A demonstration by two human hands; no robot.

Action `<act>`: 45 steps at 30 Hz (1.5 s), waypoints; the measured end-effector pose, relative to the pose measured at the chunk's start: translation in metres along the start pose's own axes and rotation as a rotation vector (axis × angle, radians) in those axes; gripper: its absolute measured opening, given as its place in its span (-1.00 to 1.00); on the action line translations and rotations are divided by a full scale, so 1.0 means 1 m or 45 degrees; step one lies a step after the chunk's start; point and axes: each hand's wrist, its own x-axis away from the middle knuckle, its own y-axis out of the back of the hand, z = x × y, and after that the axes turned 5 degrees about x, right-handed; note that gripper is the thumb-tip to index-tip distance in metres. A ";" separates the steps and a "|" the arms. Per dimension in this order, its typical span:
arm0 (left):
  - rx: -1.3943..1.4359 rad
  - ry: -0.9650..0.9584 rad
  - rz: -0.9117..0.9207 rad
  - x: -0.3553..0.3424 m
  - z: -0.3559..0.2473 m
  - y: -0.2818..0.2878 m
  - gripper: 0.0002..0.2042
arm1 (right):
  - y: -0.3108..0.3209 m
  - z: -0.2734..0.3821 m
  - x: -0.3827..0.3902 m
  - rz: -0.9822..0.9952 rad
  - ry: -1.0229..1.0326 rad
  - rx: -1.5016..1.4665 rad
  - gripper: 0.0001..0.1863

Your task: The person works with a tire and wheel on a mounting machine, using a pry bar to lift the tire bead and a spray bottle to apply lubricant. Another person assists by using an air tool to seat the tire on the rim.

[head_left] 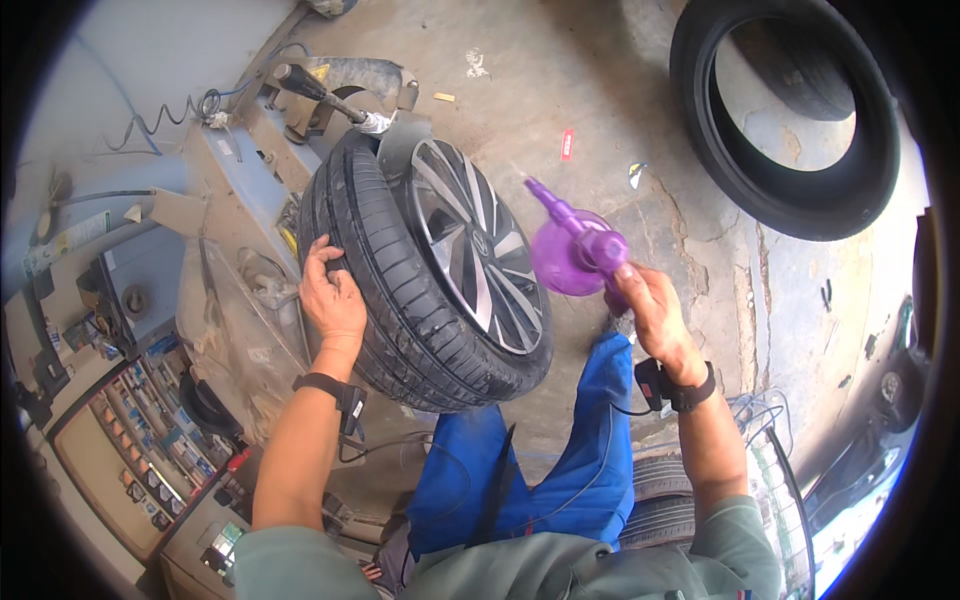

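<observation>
A black tyre (350,260) on a black-and-silver alloy wheel (478,245) stands at the centre, tilted, against a grey machine's curved blade (400,130). My left hand (330,300) grips the tyre's tread on its left side with bent fingers. My right hand (640,300) holds a translucent purple spray bottle (565,255) by its upper part, with the long nozzle pointing up and left, beside the wheel. My legs in blue trousers (580,450) are below the wheel.
A loose tyre (700,120) lies at the upper right on the cracked concrete floor (520,90). Stacked tyres (655,505) sit beside my right leg. The machine body (230,230) with a coiled hose is at the left, and a parts board (150,435) with small items is at the lower left.
</observation>
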 end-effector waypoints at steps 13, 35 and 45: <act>-0.105 0.039 0.078 -0.037 0.030 0.063 -0.69 | -0.226 0.216 -0.010 -0.139 -0.212 1.102 -0.39; -0.100 0.027 0.112 -0.057 0.056 0.082 -0.66 | -0.253 0.222 -0.201 0.286 -0.331 1.287 -0.22; -0.119 0.013 0.109 -0.070 0.039 0.055 -0.69 | -0.149 0.165 -0.231 0.215 -0.443 0.719 -0.20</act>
